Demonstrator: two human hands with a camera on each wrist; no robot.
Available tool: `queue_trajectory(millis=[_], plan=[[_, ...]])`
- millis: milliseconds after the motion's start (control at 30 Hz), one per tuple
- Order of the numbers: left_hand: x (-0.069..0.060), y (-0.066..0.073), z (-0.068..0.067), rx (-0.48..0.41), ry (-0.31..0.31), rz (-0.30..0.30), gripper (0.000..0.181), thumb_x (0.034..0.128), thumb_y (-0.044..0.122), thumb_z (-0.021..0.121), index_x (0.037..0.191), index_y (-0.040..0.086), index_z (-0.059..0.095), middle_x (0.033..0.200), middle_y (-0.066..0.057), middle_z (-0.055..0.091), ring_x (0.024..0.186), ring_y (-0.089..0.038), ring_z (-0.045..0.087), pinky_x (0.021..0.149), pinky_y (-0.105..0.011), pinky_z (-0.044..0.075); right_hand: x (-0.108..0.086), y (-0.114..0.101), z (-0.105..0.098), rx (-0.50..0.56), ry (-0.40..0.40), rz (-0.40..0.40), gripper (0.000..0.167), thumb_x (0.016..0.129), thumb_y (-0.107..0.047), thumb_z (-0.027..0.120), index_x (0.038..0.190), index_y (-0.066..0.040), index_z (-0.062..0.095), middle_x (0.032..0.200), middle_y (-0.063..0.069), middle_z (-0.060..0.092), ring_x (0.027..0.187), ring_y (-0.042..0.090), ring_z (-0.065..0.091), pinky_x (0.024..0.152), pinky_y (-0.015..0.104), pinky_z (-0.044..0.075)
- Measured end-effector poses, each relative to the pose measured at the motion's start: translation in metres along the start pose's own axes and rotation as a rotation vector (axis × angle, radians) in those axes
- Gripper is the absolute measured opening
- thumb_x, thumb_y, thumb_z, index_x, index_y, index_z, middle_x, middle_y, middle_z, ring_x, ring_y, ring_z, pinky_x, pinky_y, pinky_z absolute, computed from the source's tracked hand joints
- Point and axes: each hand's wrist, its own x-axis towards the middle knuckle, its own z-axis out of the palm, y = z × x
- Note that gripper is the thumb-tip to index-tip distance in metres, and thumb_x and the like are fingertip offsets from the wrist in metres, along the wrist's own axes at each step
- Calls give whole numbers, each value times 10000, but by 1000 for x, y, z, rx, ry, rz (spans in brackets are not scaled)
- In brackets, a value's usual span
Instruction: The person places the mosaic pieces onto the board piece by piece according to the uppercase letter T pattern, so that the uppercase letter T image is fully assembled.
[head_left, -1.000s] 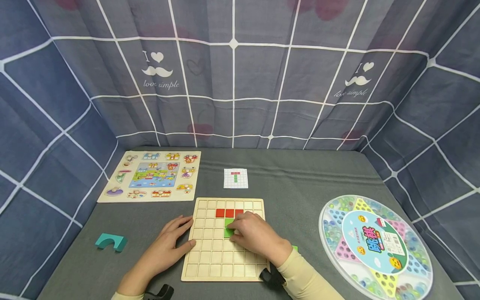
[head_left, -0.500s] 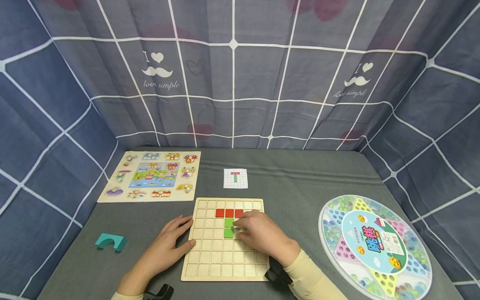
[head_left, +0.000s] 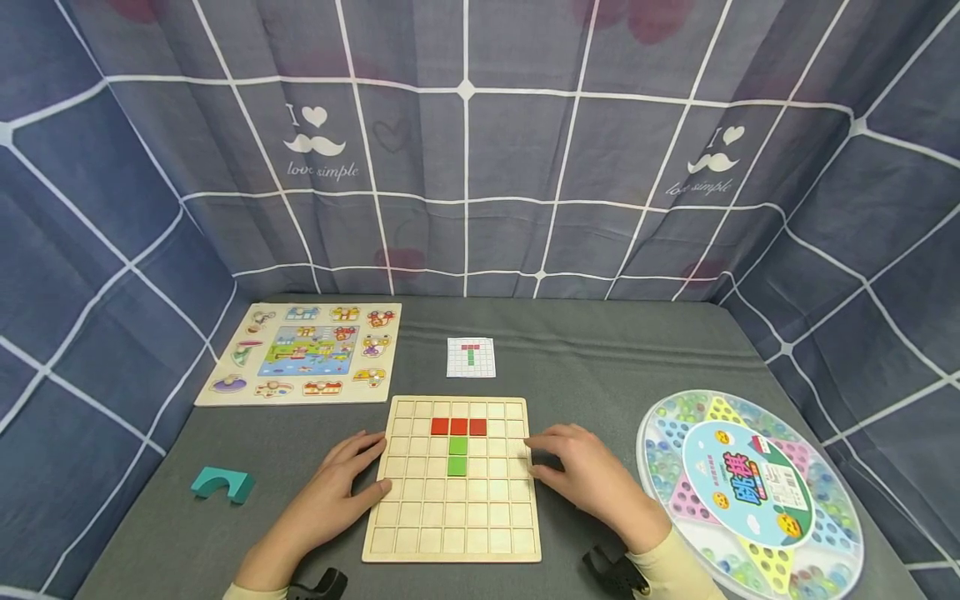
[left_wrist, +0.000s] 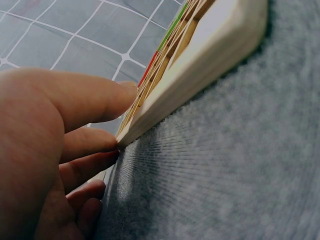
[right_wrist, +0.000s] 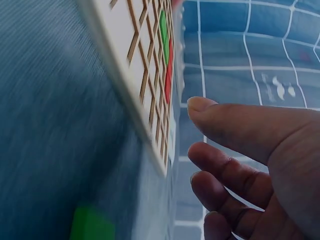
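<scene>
A wooden grid board lies flat in the middle of the table. Three red square tiles form a row in its upper part, and two green square tiles run down from the middle one. At the board's left edge, my left hand rests with thumb and fingertips touching the rim, fingers mostly straight. My right hand is beside the right edge with loosely bent fingers and nothing between them; the right wrist view shows a gap to the board. A green block lies on the cloth below that hand.
A small pattern card lies behind the board. At the back left is a picture puzzle board, with a teal arch block nearer the front. A round marble game box stands on the right. Grey cloth covers the table.
My right hand has let go of the green tile and moved right, off the grid to the board's right edge. Both green tiles are now uncovered. The left hand has stayed put.
</scene>
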Motion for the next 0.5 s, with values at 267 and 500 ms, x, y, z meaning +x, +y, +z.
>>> queue_trajectory(millis=[267,500], plan=[[0,-1,1,-1,0,5,630,931,416,687,1431,63,538,1490,-99,447,1421,-375,287,1058,-649,308,-29,18,-9,-8,7,86,376,812,-235,837,1163,-136,746,1046,-63,685,983,148,636,848,383,535],[0,-2,1,-1,2,6,633,933,429,680,1433,69,537,1493,-95,444,1422,-372,285,1052,-655,310,-50,23,-12,-15,24,95,391,799,-222,843,1161,-117,741,1062,-57,689,986,164,644,850,405,535]])
